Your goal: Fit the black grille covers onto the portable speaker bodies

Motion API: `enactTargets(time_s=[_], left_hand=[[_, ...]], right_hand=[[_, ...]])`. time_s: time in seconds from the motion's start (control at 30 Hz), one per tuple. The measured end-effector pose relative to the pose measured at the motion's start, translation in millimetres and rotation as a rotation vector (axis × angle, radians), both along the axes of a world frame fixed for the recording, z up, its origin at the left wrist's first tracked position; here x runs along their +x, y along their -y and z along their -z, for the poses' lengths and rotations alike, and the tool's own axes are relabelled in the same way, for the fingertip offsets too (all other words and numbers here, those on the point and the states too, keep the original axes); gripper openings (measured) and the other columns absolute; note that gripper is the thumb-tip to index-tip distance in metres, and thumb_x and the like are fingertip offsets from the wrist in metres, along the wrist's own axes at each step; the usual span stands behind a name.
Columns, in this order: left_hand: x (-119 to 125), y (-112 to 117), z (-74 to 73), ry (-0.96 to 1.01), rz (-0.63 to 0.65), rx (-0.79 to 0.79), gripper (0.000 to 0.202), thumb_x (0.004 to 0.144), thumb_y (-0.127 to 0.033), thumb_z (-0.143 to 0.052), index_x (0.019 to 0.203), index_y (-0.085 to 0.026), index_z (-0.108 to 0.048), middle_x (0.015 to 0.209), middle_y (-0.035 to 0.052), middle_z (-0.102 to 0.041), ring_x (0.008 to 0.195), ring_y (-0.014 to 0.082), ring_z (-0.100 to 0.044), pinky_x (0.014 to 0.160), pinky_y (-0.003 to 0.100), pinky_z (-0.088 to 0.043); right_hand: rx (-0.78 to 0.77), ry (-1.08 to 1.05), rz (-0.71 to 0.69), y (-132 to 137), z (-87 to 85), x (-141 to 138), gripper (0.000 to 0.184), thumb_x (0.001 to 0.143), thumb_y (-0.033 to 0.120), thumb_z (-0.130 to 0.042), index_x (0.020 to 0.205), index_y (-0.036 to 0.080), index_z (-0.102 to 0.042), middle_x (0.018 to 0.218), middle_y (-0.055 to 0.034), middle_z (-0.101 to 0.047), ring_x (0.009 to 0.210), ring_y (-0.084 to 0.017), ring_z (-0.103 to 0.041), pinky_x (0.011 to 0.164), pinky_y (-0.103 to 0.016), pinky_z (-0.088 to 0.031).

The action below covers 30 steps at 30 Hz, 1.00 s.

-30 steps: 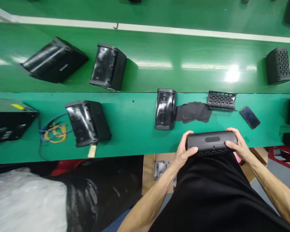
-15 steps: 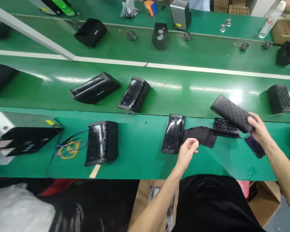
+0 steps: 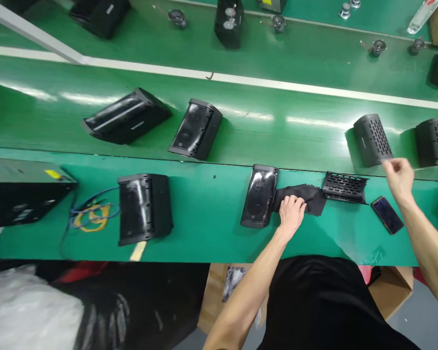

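Note:
My left hand (image 3: 292,214) is down on a black cloth (image 3: 314,199), its fingers curled over the near edge. Just left of the cloth lies a speaker (image 3: 259,197) with a glossy black front facing up. My right hand (image 3: 399,177), slightly blurred, is beside the lower corner of a speaker with a perforated grille (image 3: 372,141) standing on the green belt; its fingers are loosely bent and grip nothing visible. A loose black perforated grille (image 3: 346,187) lies between the cloth and my right hand.
A phone (image 3: 387,215) lies near my right forearm. Another grille-fronted speaker (image 3: 434,142) stands at the belt's right. Glossy speakers (image 3: 197,129) sit further left, one (image 3: 144,209) on the near bench beside coiled cables (image 3: 95,216). Small speaker drivers (image 3: 278,23) lie on the far strip.
The grille-fronted speaker in my right hand has been put down on the belt, and that hand has come off it. My left hand has lowered onto the black cloth. The view has shifted.

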<state>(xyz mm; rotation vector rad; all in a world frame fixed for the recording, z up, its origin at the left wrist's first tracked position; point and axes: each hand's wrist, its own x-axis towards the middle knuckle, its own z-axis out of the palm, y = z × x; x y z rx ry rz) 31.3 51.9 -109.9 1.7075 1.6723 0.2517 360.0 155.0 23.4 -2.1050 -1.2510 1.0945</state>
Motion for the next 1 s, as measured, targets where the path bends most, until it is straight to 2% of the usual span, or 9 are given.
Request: enactTargets(time_s=[0.1,0.17,0.27,0.33,0.5,0.63,0.7,0.77,1.0], left_hand=[[-4.5,0.1,-1.7,0.017,0.068,0.064,0.017,0.104,-0.031,-0.065,0.095,-0.026,-0.078,0.097,0.0096,-0.068,0.097,0.0284,-0.057,0.084,0.042,-0.045],[-10.4,1.0,-9.6,0.045,0.106,0.112,0.019,0.104,-0.032,-0.064,0.093,-0.025,-0.078,0.099,0.0100,-0.068,0.096,0.0276,-0.057,0.084,0.042,-0.045],[-20.7,-0.6,-30.2,0.175,0.176,0.137,0.020,0.104,-0.032,-0.064,0.089,-0.023,-0.075,0.105,0.0101,-0.071,0.100,0.0269,-0.058,0.087,0.041,-0.046],[-27.2,-4.2,-46.3,0.325,0.199,0.065,0.022,0.104,-0.033,-0.062,0.086,-0.023,-0.071,0.104,0.0082,-0.072,0.100,0.0252,-0.059,0.089,0.040,-0.047],[-29.3,-16.5,-71.9,0.646,0.008,-0.379,0.044,0.105,-0.054,-0.051,0.074,-0.023,-0.049,0.070,-0.0038,-0.049,0.067,0.0151,-0.044,0.066,0.030,-0.037],[-11.9,-25.2,-76.7,0.741,-0.193,-0.498,0.059,0.096,-0.074,-0.054,0.069,-0.024,-0.039,0.066,-0.0056,-0.036,0.063,0.0135,-0.033,0.059,0.029,-0.028],[-4.9,-31.0,-81.0,0.730,-0.224,-0.523,0.063,0.094,-0.080,-0.054,0.068,-0.024,-0.040,0.065,-0.0049,-0.037,0.063,0.0137,-0.033,0.059,0.029,-0.026],[-4.0,-39.2,-88.0,0.720,-0.184,-0.567,0.065,0.093,-0.082,-0.053,0.066,-0.023,-0.043,0.063,-0.0043,-0.039,0.062,0.0139,-0.034,0.057,0.029,-0.025],[-7.7,-84.6,-94.5,0.746,0.179,-0.643,0.035,0.076,-0.050,-0.085,0.087,-0.020,-0.071,0.076,-0.0015,-0.067,0.067,0.0171,-0.056,0.061,0.027,-0.038]], right_hand=[[0.017,0.015,-0.175,66.2,17.2,-52.9,0.021,0.088,0.045,-0.077,0.085,0.025,-0.073,0.086,-0.0055,-0.071,0.083,-0.024,-0.065,0.082,-0.042,-0.058],[0.005,0.030,-0.406,107.1,41.2,-94.4,0.021,0.089,0.040,-0.076,0.103,0.025,-0.076,0.096,-0.0062,-0.071,0.080,-0.024,-0.067,0.080,-0.042,-0.060],[-0.001,0.149,-0.447,142.3,75.5,-139.6,0.042,0.083,0.033,-0.081,0.124,0.024,-0.073,0.119,-0.0126,-0.067,0.094,-0.029,-0.070,0.081,-0.046,-0.063],[0.041,0.167,-0.425,147.4,85.5,-149.4,0.028,0.089,0.029,-0.074,0.117,0.026,-0.074,0.117,-0.0127,-0.065,0.101,-0.031,-0.070,0.085,-0.046,-0.063],[0.173,-0.122,-0.364,140.5,61.2,-137.2,0.010,0.099,0.033,-0.063,0.103,0.026,-0.069,0.123,-0.0111,-0.068,0.119,-0.029,-0.067,0.107,-0.049,-0.056],[-0.012,-0.407,-0.266,143.9,36.0,-147.1,0.071,0.079,0.051,-0.088,0.140,0.027,-0.060,0.144,-0.0119,-0.067,0.127,-0.032,-0.066,0.109,-0.050,-0.056],[-0.100,-0.442,-0.182,144.8,30.1,-155.0,0.055,0.083,0.053,-0.083,0.128,0.026,-0.067,0.124,-0.0082,-0.075,0.111,-0.029,-0.071,0.099,-0.046,-0.059],[-0.138,-0.443,-0.082,142.0,26.4,-155.1,0.030,0.093,0.053,-0.071,0.106,0.026,-0.073,0.098,-0.0041,-0.077,0.092,-0.025,-0.071,0.089,-0.042,-0.060],[-0.136,-0.346,0.106,106.1,19.6,-91.5,0.036,0.087,0.058,-0.077,0.088,0.022,-0.074,0.072,-0.0005,-0.068,0.062,-0.019,-0.058,0.057,-0.030,-0.048]])
